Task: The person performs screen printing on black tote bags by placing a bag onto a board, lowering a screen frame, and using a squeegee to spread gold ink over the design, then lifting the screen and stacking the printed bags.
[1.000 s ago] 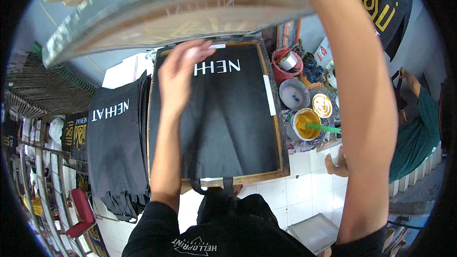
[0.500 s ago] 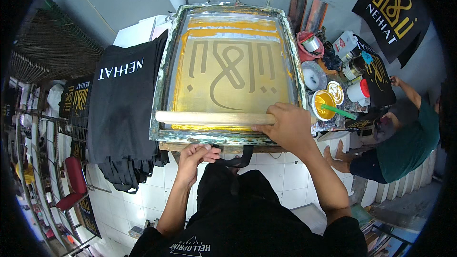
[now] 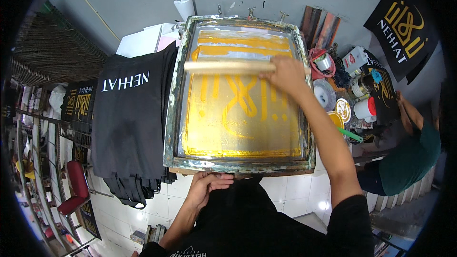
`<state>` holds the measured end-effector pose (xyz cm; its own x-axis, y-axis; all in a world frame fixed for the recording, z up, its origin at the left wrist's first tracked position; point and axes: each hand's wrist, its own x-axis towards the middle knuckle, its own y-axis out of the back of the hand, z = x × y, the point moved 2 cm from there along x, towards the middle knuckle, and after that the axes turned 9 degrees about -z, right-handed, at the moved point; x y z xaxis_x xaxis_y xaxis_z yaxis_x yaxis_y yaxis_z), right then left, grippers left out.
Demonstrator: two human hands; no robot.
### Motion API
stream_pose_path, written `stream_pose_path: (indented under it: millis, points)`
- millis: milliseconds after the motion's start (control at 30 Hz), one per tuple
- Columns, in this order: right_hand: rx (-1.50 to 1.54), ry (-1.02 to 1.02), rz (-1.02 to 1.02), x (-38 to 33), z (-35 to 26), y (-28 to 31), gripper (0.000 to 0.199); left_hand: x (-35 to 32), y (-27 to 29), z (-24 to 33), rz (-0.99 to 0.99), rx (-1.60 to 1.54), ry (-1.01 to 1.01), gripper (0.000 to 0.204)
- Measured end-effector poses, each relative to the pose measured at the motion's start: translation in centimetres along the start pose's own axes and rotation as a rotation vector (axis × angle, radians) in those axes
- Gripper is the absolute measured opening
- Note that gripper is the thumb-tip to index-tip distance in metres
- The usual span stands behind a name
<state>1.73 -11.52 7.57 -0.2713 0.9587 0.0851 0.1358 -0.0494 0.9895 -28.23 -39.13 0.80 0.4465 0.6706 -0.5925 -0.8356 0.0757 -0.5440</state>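
Note:
A wood-framed printing screen point(image 3: 172, 114) lies in front of me, its mesh smeared with yellow ink around a calligraphic design. My right hand point(image 3: 285, 74) grips the right part of a long wooden squeegee point(image 3: 228, 67), which spans the mesh in its far half. The squeegee is slightly blurred, and its lower edge cannot be made out. At the screen's near edge, my left hand point(image 3: 209, 186) has its fingers bent together, low against the board's front. Whatever they pinch is hidden. Yellow ink now shows in the design's lines.
Left of the screen lies a stack of black tote bags point(image 3: 126, 114). To the right stand a yellow ink tub point(image 3: 335, 120) with a green stick point(image 3: 351, 135), a red-lidded jar point(image 3: 365, 108) and several cans. Another person point(image 3: 409, 154) is at the far right.
My right hand has pushed the squeegee away from me, from the near end to the far part of the mesh. The design has turned from grey to yellow. The view has shifted slightly.

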Motion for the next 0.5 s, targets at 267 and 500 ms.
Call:
stream_pose_path:
  millis: [267,500]
  points:
    - [-0.037,-0.130,-0.168,11.2,2.9,2.8,0.073,-1.1,1.1,0.8,-0.242,-0.460,0.197,0.046]
    - [-0.147,-0.168,-0.062,8.1,2.6,0.0,0.075,9.7,-3.1,21.2,0.186,1.152,-0.703,0.037]
